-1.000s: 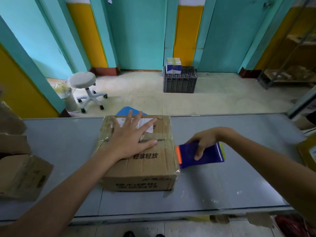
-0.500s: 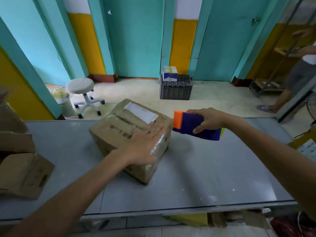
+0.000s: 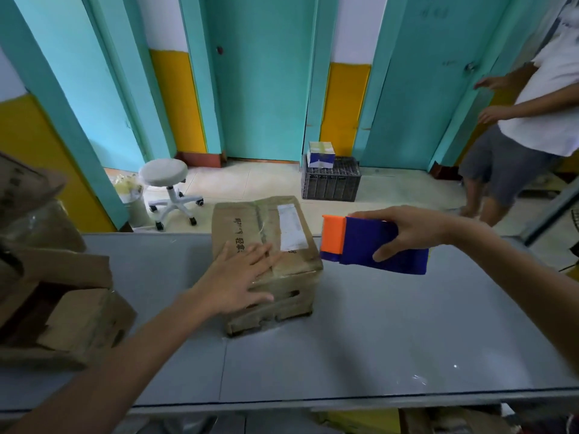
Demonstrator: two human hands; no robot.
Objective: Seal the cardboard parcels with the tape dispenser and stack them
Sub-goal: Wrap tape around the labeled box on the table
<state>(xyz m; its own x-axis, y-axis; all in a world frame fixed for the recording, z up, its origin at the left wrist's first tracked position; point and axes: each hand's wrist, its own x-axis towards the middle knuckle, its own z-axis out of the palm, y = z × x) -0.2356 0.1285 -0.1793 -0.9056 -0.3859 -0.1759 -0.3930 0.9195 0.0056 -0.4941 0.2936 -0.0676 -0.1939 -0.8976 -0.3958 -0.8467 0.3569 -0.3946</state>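
Note:
A brown cardboard parcel [image 3: 275,227] with a white label and clear tape down its top stands in the middle of the grey table [image 3: 391,333]. My left hand [image 3: 241,277] lies flat on the parcel's near top, fingers spread. My right hand [image 3: 404,233] grips a blue tape dispenser [image 3: 372,249] with an orange front, held in the air just to the right of the parcel, orange end almost at the parcel's right edge.
Several cardboard boxes [image 3: 62,314] are piled at the table's left end. Beyond the table are a white stool [image 3: 166,183], a dark crate [image 3: 330,180] with a small box on it, and a person [image 3: 526,120] standing at the far right.
The parcel has been turned on the table under my left hand, its long side now running away from me. The dispenser came off the parcel's side and rose to its right.

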